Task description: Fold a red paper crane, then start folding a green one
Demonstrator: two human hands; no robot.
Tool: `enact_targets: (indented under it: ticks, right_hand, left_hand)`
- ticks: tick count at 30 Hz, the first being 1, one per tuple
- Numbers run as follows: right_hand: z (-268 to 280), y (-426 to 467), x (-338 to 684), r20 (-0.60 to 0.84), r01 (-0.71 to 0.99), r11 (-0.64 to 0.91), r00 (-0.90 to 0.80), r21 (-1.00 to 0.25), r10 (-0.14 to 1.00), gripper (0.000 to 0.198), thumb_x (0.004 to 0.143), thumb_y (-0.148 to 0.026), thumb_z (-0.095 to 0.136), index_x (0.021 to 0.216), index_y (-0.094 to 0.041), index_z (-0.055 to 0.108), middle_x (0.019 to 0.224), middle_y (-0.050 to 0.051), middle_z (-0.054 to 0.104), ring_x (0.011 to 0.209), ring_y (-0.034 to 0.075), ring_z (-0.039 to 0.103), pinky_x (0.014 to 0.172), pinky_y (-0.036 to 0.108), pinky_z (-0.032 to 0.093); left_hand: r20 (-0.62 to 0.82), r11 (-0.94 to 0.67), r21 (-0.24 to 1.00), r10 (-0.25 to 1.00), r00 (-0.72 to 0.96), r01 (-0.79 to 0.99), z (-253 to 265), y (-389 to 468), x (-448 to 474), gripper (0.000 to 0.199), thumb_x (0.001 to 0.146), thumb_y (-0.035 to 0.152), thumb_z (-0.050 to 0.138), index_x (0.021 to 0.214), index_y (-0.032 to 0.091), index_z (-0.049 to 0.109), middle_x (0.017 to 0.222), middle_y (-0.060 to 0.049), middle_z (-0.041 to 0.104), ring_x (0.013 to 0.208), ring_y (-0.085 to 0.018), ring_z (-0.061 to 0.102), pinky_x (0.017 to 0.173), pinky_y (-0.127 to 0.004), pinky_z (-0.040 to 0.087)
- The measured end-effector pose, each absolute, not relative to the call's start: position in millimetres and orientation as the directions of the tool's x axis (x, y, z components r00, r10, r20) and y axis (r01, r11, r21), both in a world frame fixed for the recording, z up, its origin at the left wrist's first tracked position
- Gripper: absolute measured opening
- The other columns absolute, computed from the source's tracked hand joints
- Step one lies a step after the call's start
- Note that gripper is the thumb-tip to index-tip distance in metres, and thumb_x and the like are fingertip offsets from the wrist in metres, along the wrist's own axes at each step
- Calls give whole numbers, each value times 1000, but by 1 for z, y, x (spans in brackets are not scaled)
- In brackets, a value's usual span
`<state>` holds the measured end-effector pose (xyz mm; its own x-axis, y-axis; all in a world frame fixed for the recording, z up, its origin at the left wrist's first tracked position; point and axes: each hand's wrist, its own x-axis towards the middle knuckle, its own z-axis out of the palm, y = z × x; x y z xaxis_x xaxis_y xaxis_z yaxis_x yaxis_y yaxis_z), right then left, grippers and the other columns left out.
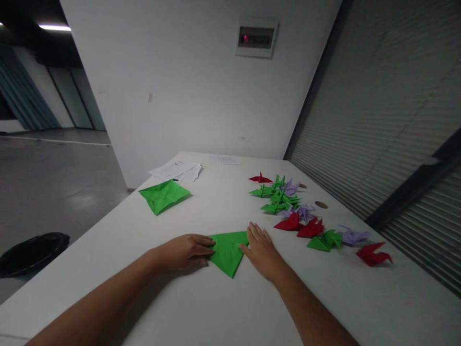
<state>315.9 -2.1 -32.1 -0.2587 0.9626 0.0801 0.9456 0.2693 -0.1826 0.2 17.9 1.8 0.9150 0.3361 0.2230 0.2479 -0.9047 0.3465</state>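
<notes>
1. Up against the wall, the white bench stretches away.
2. Down its right side, red, green and purple folded birds crowd in!
3. Far left, printed papers overlap, a creased green sheet just this side.
4. Left hand: fingers bunched, gripping or pressing, can't tell; right hand: fingers flat, thumb wide.
5. Between them, flat on the bench: folded green paper, touched on both sides!

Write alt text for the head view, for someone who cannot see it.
A person's left hand and right hand touch folded green paper on a white table; red, green and purple paper birds lie to the right, a green sheet left.
</notes>
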Motion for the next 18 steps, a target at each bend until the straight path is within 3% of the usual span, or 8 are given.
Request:
enact_targets:
  ticks: [4,8,13,18]
  right_hand:
    - [-25,-10,296,226,869,440,-392,-227,892,63,107,-39,45,160,-6,38,169,23,30,159,34,24,128,57,26]
    - [-22,-24,274,172,703,671,-649,-237,741,67,105,-41,53,162,-10,36,170,18,31,159,31,25,130,52,25]
    - [-19,-30,269,38,745,610,-625,-270,780,79,103,-53,55,163,-6,32,169,23,29,158,34,25,130,53,23]
    - [-12,-27,280,-7,765,585,-609,-269,793,81,103,-63,47,164,-12,32,170,19,27,159,34,23,130,56,19]
  left_hand:
    - [217,-932,237,325,920,273,4,11,8,41,100,45,62,134,22,69,142,-18,64,129,-37,61,111,-52,50]
    - [212,-936,219,320,923,275,0,5,16,45,98,50,63,135,24,68,146,-18,60,133,-38,57,113,-55,45]
    - [222,-918,322,310,925,231,-3,5,18,47,99,37,63,141,17,64,159,-21,47,146,-37,48,122,-47,41]
    - [195,-899,380,308,931,218,-5,9,14,40,97,20,62,137,18,68,159,-17,50,147,-34,48,122,-44,43]
